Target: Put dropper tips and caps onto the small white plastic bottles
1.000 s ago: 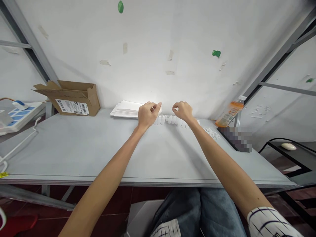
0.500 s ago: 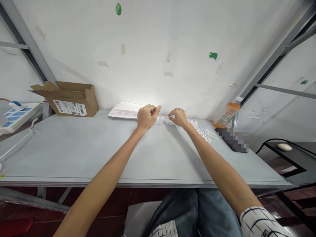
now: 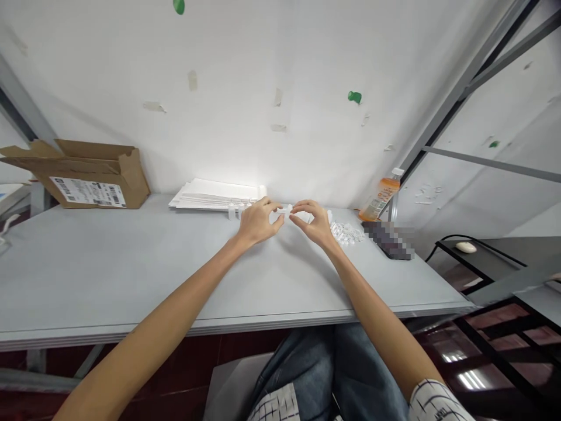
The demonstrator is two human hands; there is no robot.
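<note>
"White wall (image 3: pixel 228 52) behind, grey table (image 3: pixel 153 269) below. Where to look?"

"Between left hand (image 3: pixel 262 222) and right hand (image 3: pixel 312 222), toward the table's far side: small white piece (image 3: pixel 287 211), thumbs and forefingers curved in toward it from both sides. Impossible to say whether clamped by either; too small and pale."

"Heavy?"

"Probably light, likely stiff, perhaps slick like smooth plastic. Best taken by the sides, with a gentle pinch."

"Fragile?"

"Hard to judge; more apt to slip than to crack."

"And close by?"

"Little white bottles (image 3: pixel 232 211), by the look, beside the left hand, near the paper stack (image 3: pixel 214 192); loose white bits (image 3: pixel 347 233) near the right hand."
</note>
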